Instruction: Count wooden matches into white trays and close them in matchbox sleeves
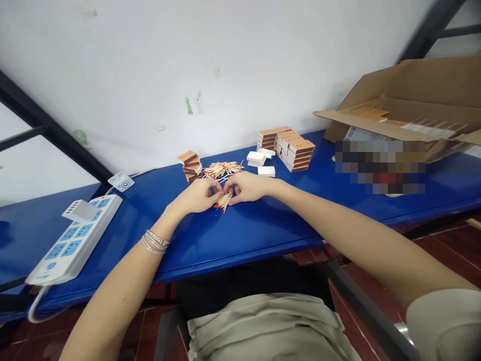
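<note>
Both hands curl half-closed, the left hand and right hand meeting at the fingertips over a small bunch of red-tipped matches on the blue table (whether they pinch any, I can't quite tell from here). Just beyond, within easy reach, lie a loose heap of matches, a stack of matchboxes and white matchbox trays — further off, taller matchbox stacks and an open cardboard carton.

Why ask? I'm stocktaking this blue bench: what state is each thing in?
Left hand, fingertips meeting the right's
Right hand, curled toward the left
Red-tipped wooden matches, small fanned bunch below the hands
Second heap of matches, spread loose
Orange rectangular matchboxes, stacked shut
White matchbox trays, piled
Brown cardboard carton, flaps open
</note>
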Available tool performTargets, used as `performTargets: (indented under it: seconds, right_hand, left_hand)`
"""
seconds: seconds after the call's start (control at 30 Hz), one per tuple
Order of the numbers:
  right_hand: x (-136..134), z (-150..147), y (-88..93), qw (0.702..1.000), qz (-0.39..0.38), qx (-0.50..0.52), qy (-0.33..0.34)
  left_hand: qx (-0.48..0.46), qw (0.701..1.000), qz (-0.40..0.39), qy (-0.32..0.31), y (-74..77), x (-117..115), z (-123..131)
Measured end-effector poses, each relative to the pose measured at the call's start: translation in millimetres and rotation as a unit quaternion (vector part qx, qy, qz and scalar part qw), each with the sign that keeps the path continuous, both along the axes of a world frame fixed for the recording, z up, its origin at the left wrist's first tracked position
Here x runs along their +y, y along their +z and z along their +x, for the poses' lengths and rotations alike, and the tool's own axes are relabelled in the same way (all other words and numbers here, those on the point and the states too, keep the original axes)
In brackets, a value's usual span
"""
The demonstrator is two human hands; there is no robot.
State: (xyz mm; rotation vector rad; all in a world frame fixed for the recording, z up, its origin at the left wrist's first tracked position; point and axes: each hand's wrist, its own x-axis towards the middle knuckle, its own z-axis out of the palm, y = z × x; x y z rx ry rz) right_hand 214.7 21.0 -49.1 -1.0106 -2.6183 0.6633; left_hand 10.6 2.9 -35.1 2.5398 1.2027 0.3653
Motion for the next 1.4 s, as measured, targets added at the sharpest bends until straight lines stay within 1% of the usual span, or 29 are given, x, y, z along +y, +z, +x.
performTargets:
  seconds: [0.17, 0.3, 0.37, 0.47, 0.63, 0.77, 0.83, 1.0, 1.07, 1.17, 1.3, 1.4]
  right_hand:
    - [-0.6, -0.4, 0.2, 1.0, 0.006, -0.004, 0.001]
    - [-1.9, -0.9, 0.8, 1.0, 0.007, -0.005, 0.0]
    - [-2.2, -1.2, 1.4, 1.0, 0.002, -0.006, -0.001]
    - [-2.0, -0.8, 2.9, 1.0, -0.009, -0.007, -0.009]
    - [1.4, 1.9, 4.0, 1.0, -0.004, -0.011, -0.025]
    - [3.5, 3.7, 3.4, 1.0, -0.005, -0.01, -0.015]
    - [3.1, 4.2, 4.0, 1.0, -0.007, -0.012, -0.014]
    - [0.0, 5.2, 7.3, 1.0, -0.003, -0.012, -0.022]
    - [-1.2, 5.7, 8.5, 1.0, 0.0, -0.006, -0.028]
    - [-2.5, 6.0, 9.8, 0.999, 0.01, 0.007, -0.029]
    - [-2.8, 5.1, 9.1, 0.999, 0.016, 0.034, 0.002]
    - [-2.5, 3.2, 5.2, 0.998, -0.009, 0.051, 0.043]
  left_hand:
    - [-0.012, 1.0, 0.019, 0.018, 1.5, 0.5, -0.1]
    - [-0.046, 0.998, 0.031, 0.037, -0.6, 2.0, 1.3]
    - [-0.065, 0.996, 0.025, 0.048, -3.0, 2.8, 2.7]
    - [-0.084, 0.995, 0.005, 0.049, -6.2, 3.8, 4.5]
    - [-0.101, 0.993, -0.028, 0.051, -6.9, 3.1, 6.7]
    - [-0.109, 0.992, -0.026, 0.051, -5.7, 1.9, 6.9]
    - [-0.101, 0.994, -0.011, 0.05, -4.8, 2.3, 5.4]
    - [-0.057, 0.998, 0.024, 0.009, -2.4, 5.8, -2.3]
    - [-0.051, 0.998, 0.026, -0.004, -2.7, 7.5, -5.0]
    - [-0.044, 0.999, 0.012, -0.006, -4.1, 8.8, -6.7]
    - [-0.041, 0.999, -0.026, -0.019, -3.2, 6.6, -5.1]
    - [-0.044, 0.997, -0.043, -0.04, 0.2, 3.1, -2.8]
